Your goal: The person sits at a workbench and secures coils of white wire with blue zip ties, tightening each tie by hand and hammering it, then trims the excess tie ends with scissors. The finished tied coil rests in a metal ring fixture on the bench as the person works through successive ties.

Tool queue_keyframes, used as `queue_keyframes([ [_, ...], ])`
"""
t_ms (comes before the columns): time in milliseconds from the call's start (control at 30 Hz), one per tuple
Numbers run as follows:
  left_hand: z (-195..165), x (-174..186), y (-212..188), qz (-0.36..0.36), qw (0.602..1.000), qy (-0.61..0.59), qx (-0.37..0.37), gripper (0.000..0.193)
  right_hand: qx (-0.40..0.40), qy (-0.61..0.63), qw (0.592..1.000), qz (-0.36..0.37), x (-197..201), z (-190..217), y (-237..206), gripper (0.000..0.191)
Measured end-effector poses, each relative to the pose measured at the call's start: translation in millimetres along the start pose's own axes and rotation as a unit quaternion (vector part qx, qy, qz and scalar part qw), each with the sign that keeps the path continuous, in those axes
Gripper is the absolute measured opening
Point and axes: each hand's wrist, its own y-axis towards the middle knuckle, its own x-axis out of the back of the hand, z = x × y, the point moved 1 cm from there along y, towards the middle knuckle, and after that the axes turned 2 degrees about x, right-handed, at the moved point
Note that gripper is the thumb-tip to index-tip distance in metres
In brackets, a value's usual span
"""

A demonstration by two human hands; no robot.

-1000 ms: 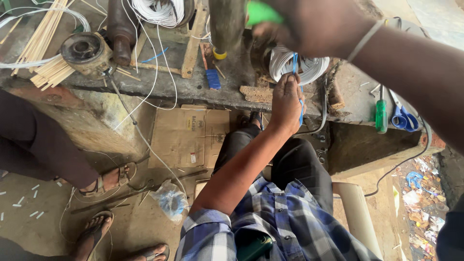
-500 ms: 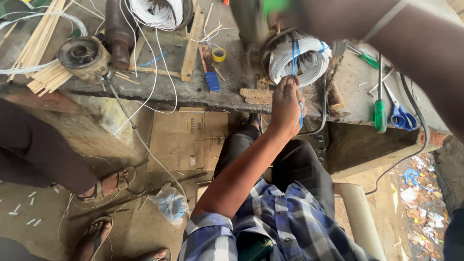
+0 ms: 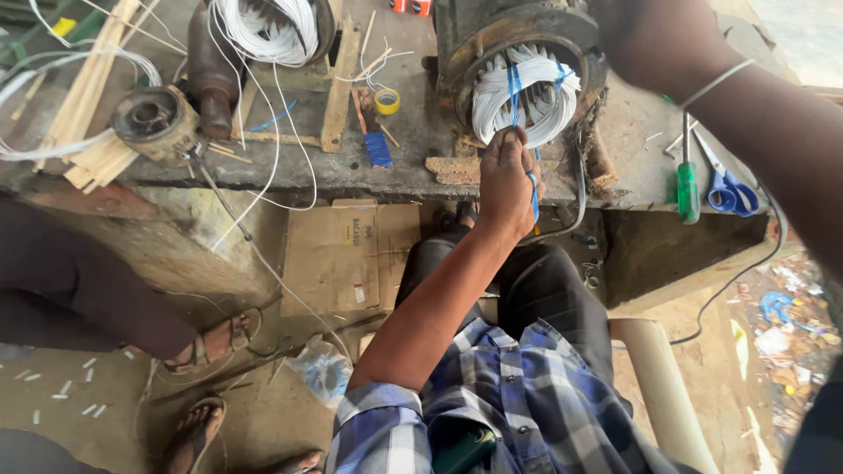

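The person's left hand (image 3: 507,180) is up at the round motor shell (image 3: 465,35) that sits on the dirty workbench (image 3: 351,171). Inside the shell is a ring of white coil wires (image 3: 536,110). A blue string (image 3: 514,88) runs over the white wires in two or three spots near the top and hangs down past the hand.

It looks like the tying is only partly done. A few blue loops are on, but most of the white ring shows no blue at all, so a lot seems left to tie.

The left arm reaches straight out from the checked shirt, with the back of the hand facing the camera. The fingers are curled tight and pinch the blue string right at the lower edge of the wires.

The right hand (image 3: 654,39) is raised close to the camera, just beside the shell. Its fingers are cut off at the top, so its grip cannot be told.

A green screwdriver (image 3: 688,189) and blue scissors (image 3: 727,191) lie on the bench, near the right arm.
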Motion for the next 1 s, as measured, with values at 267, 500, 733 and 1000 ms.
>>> queue_keyframes([
  [267, 4, -1, 0, -0.02, 0.999, 0.033, 0.002, 0.017, -0.041, 0.187, 0.981, -0.027, 14, -10, -35, 0.03],
  [500, 4, -3, -2, -0.055, 0.997, 0.04, 0.025, 0.015, -0.112, 0.219, 0.961, -0.131, -12, -15, -64, 0.027],
  [733, 3, -2, -5, -0.035, 0.997, 0.044, 0.044, 0.016, -0.274, 0.529, 0.757, -0.268, -97, -44, -148, 0.028],
  [1000, 9, -1, -3, -0.028, 0.997, 0.069, 0.028, 0.015, -0.243, 0.578, 0.763, -0.157, -153, 29, -172, 0.045],
])
